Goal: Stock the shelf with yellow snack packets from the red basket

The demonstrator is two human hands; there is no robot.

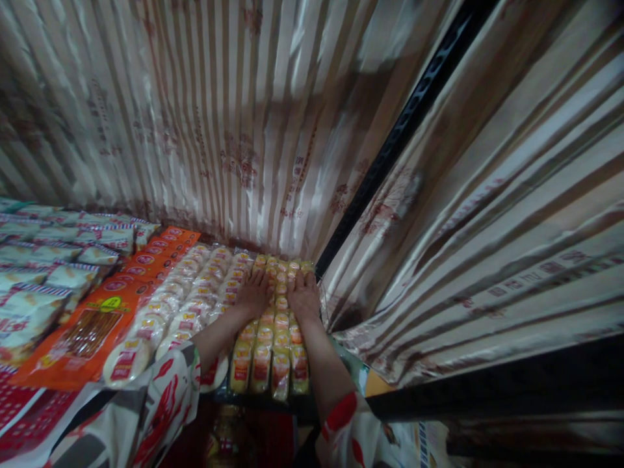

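Note:
Rows of small yellow wrapped snack packs [262, 354] with red labels stand packed together at the right end of a shelf. My left hand [254, 294] lies on the left rows, its fingers stretched toward the back. On the right rows rests my right hand [303, 298], fingers extended and pointing away from me. Neither hand is wrapped round a pack. Left of my left hand are rows of round white wrapped snacks [160, 309], also with red labels. Both hands cover parts of the yellow rows.
Orange snack bags [110, 305] overlap in a line further left, beside several white-and-blue packets [41, 312]. A striped, printed curtain [234, 130] hangs behind. A black slotted post [385, 156] rises at the right corner. Below the shelf, a jar [227, 435] shows dimly.

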